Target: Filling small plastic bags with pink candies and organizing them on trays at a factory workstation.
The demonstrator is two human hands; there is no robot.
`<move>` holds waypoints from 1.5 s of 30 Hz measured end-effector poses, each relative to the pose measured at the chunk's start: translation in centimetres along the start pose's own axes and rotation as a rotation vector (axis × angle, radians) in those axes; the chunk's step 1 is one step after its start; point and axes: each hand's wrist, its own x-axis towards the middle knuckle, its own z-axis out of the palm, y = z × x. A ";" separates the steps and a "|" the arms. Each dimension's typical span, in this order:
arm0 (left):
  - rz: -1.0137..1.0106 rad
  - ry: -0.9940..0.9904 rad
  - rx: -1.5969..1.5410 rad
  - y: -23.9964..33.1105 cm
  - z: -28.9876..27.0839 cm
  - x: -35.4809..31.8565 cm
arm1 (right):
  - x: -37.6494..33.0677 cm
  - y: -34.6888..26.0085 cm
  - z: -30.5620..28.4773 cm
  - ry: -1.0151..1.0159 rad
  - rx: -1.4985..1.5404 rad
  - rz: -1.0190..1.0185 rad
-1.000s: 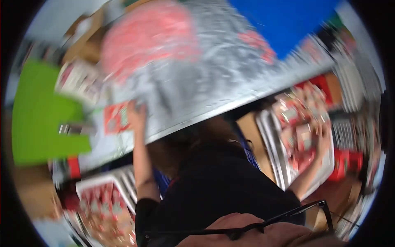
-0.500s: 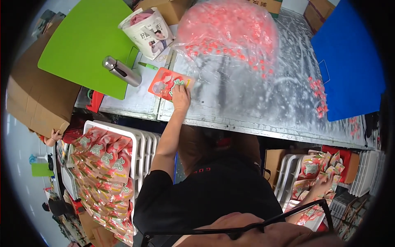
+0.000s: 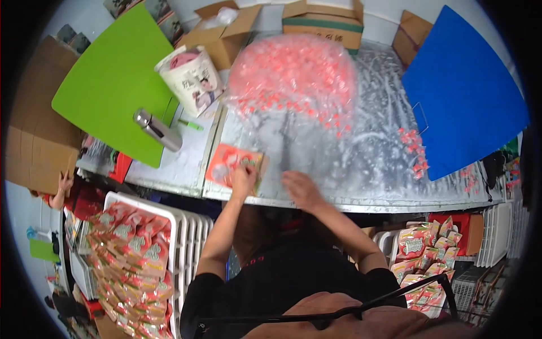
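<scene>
A red flat pouch [image 3: 228,163] lies on the metal table [image 3: 372,164] near its front edge. My left hand [image 3: 244,181] grips the pouch's lower right corner, fingers over it. My right hand [image 3: 302,190] rests on the table just right of the pouch. It is blurred by motion, and I cannot tell whether anything is in it. A big heap of small pink-red wrapped pieces [image 3: 293,76] in clear plastic sits behind both hands. A few loose pieces [image 3: 412,150] lie to the right.
A green board [image 3: 107,79] carries a metal cylinder [image 3: 158,131], with a white bucket [image 3: 192,79] beside it. A blue board [image 3: 463,85] stands at right and cardboard boxes [image 3: 324,22] behind. White crates of red pouches sit at lower left [image 3: 132,260] and lower right [image 3: 423,248]. Another person's hand [image 3: 61,189] shows at far left.
The view has steadied over the table. My right hand came up from the crate at lower right onto the table beside the pouch. My left hand stays on the pouch.
</scene>
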 end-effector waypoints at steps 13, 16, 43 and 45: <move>-0.542 -0.472 -0.953 3.5 -2.3 -2.7 | 3.6 -3.5 -1.0 0.025 -0.153 -0.237; -0.522 -0.578 -1.162 4.4 -1.4 -3.8 | 4.2 -3.1 -1.0 -0.002 -0.164 -0.338; 0.436 -0.055 -0.019 13.3 -0.4 -4.4 | 3.4 -3.6 -0.3 -0.454 -0.161 -0.219; 0.468 -0.077 -0.020 13.7 -0.9 -4.2 | 4.2 -3.8 -0.8 -0.491 0.057 -0.113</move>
